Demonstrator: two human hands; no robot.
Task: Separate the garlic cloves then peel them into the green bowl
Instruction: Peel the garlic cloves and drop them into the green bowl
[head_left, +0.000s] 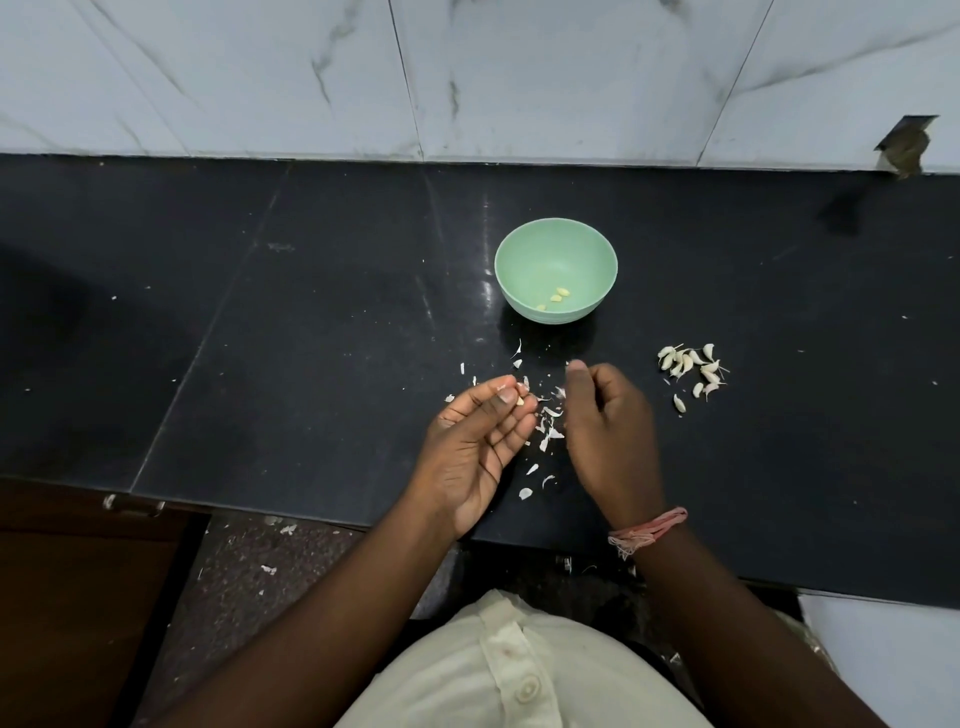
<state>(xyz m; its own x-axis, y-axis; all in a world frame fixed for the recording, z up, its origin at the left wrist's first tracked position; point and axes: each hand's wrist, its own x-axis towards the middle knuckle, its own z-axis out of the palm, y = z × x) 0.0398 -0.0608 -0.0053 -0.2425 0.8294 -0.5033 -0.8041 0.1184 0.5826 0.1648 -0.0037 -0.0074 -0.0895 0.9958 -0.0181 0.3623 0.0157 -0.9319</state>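
Observation:
A green bowl (556, 244) stands on the black counter (311, 338) with three peeled cloves (557, 298) in its bottom. My left hand (478, 441) is palm-up in front of the bowl and pinches a small garlic clove (520, 400) between thumb and fingertips. My right hand (608, 431) hovers just right of it, back toward the camera, fingers loosely curled, with nothing visible in it. A pile of several unpeeled cloves (691, 369) lies to the right of my right hand.
White peel scraps (548, 431) lie scattered on the counter between my hands and below the bowl. A marble-tiled wall (467, 78) backs the counter. The counter's front edge runs just below my wrists; more scraps lie on the floor (260, 561).

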